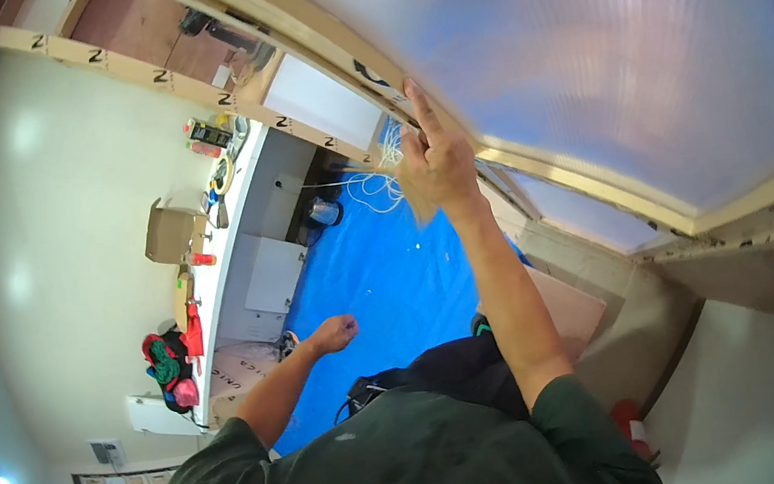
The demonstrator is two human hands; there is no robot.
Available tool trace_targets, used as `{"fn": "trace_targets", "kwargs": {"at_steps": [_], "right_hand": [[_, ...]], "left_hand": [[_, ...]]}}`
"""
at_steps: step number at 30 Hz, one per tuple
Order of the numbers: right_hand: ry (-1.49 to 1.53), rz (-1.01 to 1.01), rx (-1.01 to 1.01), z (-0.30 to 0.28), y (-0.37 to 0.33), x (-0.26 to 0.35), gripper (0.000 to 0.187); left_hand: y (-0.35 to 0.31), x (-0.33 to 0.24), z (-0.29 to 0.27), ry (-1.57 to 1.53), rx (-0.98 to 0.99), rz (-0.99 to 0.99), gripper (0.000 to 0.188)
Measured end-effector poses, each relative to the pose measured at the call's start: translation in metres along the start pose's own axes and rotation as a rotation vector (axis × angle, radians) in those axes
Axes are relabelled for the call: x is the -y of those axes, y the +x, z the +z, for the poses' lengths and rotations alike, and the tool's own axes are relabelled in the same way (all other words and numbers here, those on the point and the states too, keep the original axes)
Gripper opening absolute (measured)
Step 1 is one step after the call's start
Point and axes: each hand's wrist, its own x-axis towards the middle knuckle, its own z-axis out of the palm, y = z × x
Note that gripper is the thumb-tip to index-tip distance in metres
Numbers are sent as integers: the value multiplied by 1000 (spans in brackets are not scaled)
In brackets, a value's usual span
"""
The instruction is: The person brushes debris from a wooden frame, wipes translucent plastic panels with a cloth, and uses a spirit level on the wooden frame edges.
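Observation:
My right hand (pixel 438 161) is raised to the pale wooden frame (pixel 380 71) of a large translucent ribbed panel (pixel 558 43). Its index finger stretches up along the frame's edge, and the other fingers are curled. A blurred tan thing (pixel 421 204) shows just below those fingers; I cannot make out what it is. My left hand (pixel 334 333) hangs low over the blue floor sheet (pixel 369 290), fingers curled into a loose fist, with nothing visible in it and touching nothing.
A white counter (pixel 224 222) along the left carries bottles, tape rolls, an open cardboard box (pixel 170 230) and bags. White cord (pixel 377 193) lies loosely coiled on the sheet beside a dark bucket-like thing (pixel 324 212). A printed wooden beam (pixel 148 72) crosses the upper left.

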Motion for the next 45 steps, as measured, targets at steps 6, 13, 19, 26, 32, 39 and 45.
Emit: {"fn": "trace_targets", "kwargs": {"at_steps": [6,13,19,26,32,39,45], "right_hand": [[-150,75,46,-27,-14,-6,67],[-111,-88,137,-16,48,84,65],[-130,-188,79,-3,21,14,67],[-453,-196,-26,-38,25,40,40],[-501,-422,-395,18,78,110,15],[-489,-327,-636,43,63,81,11],[-586,-321,-738,61,40,52,15]], "left_hand": [[-18,-3,11,91,58,43,25],[-13,-16,24,-52,16,3,27],[-21,48,44,-89,-61,-12,26],[26,201,68,741,225,274,27],[16,304,86,-31,64,-295,23],[109,365,34,-270,62,-224,21],[308,291,-74,634,-20,467,22]]}}
